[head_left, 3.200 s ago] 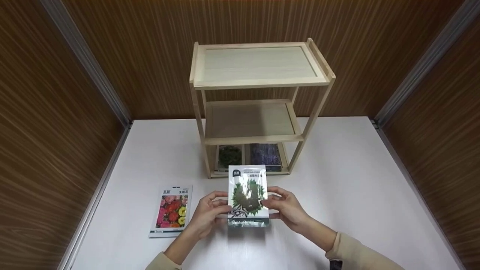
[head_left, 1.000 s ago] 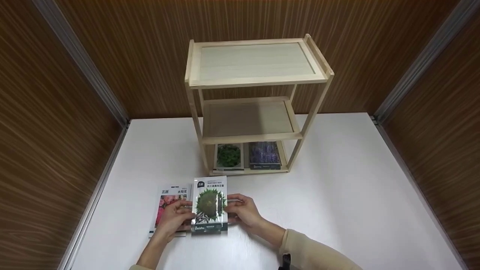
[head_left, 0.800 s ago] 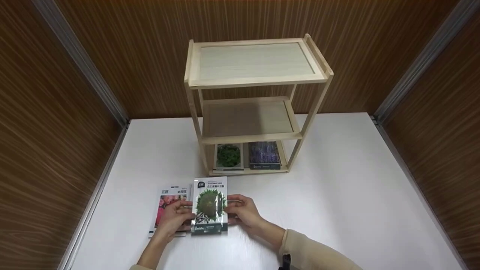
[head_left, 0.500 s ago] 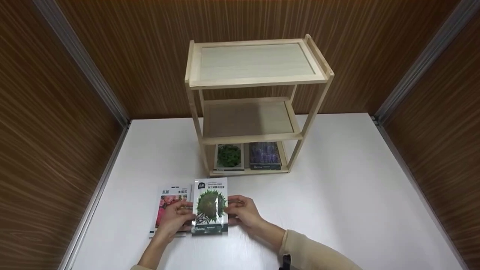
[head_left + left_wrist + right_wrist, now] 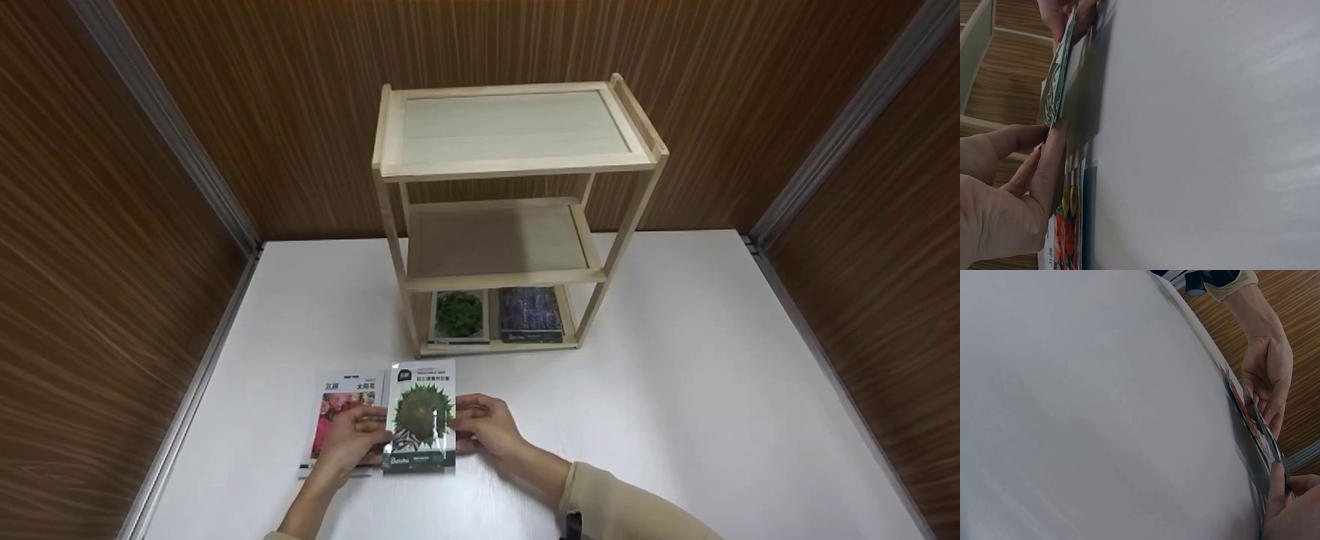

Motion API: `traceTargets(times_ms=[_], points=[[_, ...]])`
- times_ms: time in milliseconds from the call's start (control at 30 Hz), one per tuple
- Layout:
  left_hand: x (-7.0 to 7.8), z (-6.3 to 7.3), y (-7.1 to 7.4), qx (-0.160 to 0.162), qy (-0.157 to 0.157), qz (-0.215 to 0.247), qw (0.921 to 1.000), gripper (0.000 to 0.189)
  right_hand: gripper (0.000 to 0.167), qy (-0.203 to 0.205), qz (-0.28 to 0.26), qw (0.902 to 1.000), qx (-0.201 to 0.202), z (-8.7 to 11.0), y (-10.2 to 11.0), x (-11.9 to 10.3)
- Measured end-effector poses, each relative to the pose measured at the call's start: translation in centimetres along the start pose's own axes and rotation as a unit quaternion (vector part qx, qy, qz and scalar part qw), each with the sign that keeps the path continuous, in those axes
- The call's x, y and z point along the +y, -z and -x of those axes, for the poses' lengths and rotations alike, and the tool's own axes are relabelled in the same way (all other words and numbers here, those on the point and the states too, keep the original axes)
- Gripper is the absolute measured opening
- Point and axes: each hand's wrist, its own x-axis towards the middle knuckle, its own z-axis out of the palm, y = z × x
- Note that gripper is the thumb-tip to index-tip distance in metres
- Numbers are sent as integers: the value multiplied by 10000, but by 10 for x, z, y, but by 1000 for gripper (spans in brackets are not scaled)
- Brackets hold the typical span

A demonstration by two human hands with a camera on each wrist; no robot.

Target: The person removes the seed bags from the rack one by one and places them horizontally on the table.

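A white seed packet [image 5: 421, 416] with a green, sunflower-like plant picture is held face up between both hands, with more layers visible under it. My left hand [image 5: 346, 442] pinches its left edge, and my right hand [image 5: 487, 427] pinches the right edge. Seen edge-on in the left wrist view, the packet [image 5: 1057, 90] is raised off the table. Below and left lies a seed packet with red and pink flowers [image 5: 327, 420], partly covered by my left hand. The right wrist view shows the left hand [image 5: 1268, 371] across from the right hand [image 5: 1297, 512].
A three-tier wooden shelf [image 5: 517, 166] stands behind the hands. Its bottom tier holds a green-leaf packet [image 5: 459, 315] and a purple-flower packet [image 5: 530, 311]. Brown wood-grain panels [image 5: 315, 112] enclose the white table [image 5: 675, 375] at the back and sides.
Both hands have carried the sunflower seed packet left from in front of the shelf to beside the flower packet. Over the last second they have stayed almost still.
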Motion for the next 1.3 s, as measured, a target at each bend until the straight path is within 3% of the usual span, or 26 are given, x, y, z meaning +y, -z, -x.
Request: traceTargets(times_ms=[533,967,1300], points=[[-1,2,-2,46,-97,-241,9997,41,47,-46,232,9997,-1,1,-1,-3],[-2,4,-4,127,-227,-625,9977,36,42,3,768,9970,-60,-1,0,-5],[3,5,-4,268,-340,-1309,9904,33,32,52,1274,9918,37,-2,1,-11]])
